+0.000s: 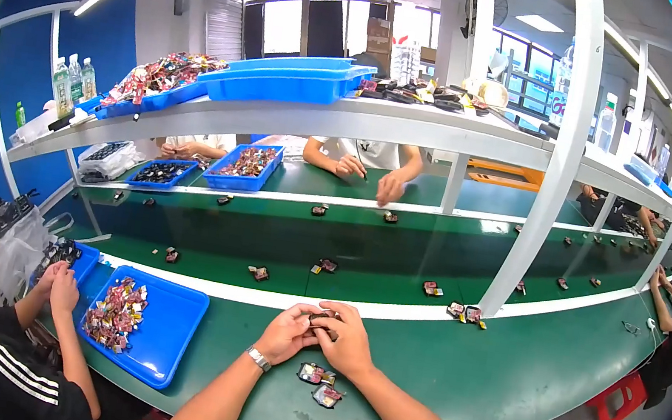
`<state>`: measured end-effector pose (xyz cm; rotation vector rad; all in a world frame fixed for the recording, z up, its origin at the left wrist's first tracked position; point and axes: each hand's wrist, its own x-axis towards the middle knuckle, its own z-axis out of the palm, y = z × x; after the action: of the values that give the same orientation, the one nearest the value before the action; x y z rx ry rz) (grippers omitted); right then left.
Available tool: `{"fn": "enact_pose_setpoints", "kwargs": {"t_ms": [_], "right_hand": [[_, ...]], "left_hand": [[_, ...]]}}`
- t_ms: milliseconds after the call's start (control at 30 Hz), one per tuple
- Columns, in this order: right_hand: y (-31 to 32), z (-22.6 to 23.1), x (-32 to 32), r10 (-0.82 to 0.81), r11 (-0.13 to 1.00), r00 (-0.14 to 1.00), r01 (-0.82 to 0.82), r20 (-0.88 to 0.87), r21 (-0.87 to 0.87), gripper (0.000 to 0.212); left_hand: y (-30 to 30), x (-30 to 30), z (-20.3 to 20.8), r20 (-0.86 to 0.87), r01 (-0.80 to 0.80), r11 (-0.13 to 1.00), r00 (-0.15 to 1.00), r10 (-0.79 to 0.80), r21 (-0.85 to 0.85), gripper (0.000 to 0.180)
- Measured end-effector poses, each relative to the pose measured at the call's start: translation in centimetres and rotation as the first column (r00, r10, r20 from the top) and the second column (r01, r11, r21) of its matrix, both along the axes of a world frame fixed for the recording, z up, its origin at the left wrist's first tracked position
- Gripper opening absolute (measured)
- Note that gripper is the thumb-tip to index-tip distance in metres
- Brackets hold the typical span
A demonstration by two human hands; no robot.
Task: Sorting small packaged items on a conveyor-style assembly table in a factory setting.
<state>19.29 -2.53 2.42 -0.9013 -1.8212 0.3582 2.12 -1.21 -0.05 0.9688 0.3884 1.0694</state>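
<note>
Part [324, 317], small and dark, sits at the centre of my dial, twelve being straight ahead; it is up between both hands, above the near edge of the green bench [413, 393]. My left hand [289, 338] has its fingers curled narrowly around it, and my right hand [344, 344] closes over it from the three o'clock side, so most of it is hidden and I cannot tell its exact shape. A silver watch [258, 359] circles my left wrist.

At six o'clock, between my forearms, two black-rimmed units [316, 374] with pink and white insides lie on the bench, just beside one another. At nine o'clock is a blue tray [179, 317], red and white pieces [115, 315] heaped in its far-left half; beyond it a co-worker [10, 362] in a dark striped shirt holds both hands together.

Across the white rail [365, 309], more units are spread along the belt [376, 289], at ten, twelve and two. Further off at twelve, another co-worker's hands [390, 188] are over the far bench. A red stool [618, 404] is at three.
</note>
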Motion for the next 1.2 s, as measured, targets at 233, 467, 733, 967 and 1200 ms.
{"fn": "enact_pose_setpoints", "kwargs": {"t_ms": [233,467,733,967,1200], "right_hand": [[0.3,-0.1,0.0,0.083,0.994,0.996,-0.085,-0.029,-0.071,0.019],[0.2,0.5,0.4,0.061,0.998,0.996,-0.062,0.067,0.009,0.020],[0.4,0.6,0.5,0.015,0.992,0.999,-0.021,0.051,0.123,0.011],[0.5,0.6,0.1,-0.019,0.981,0.995,0.000,0.095,0.195,0.015],[0.8,0.1,-0.1,-0.108,0.967,0.981,0.067,0.158,0.246,0.016]], "left_hand": [[-0.4,0.5,-0.1,-0.031,-0.079,0.997,0.996,0.079,-0.001,0.026],[-0.4,0.5,0.3,-0.053,-0.121,0.992,0.991,0.120,-0.030,0.026],[-0.4,0.8,0.6,-0.077,-0.109,0.993,0.991,0.105,-0.047,0.027],[-0.3,0.3,0.0,-0.103,-0.123,0.989,0.988,0.115,-0.079,0.025],[-0.4,0.6,0.5,-0.122,-0.143,0.985,0.984,0.131,-0.095,0.024]]}}
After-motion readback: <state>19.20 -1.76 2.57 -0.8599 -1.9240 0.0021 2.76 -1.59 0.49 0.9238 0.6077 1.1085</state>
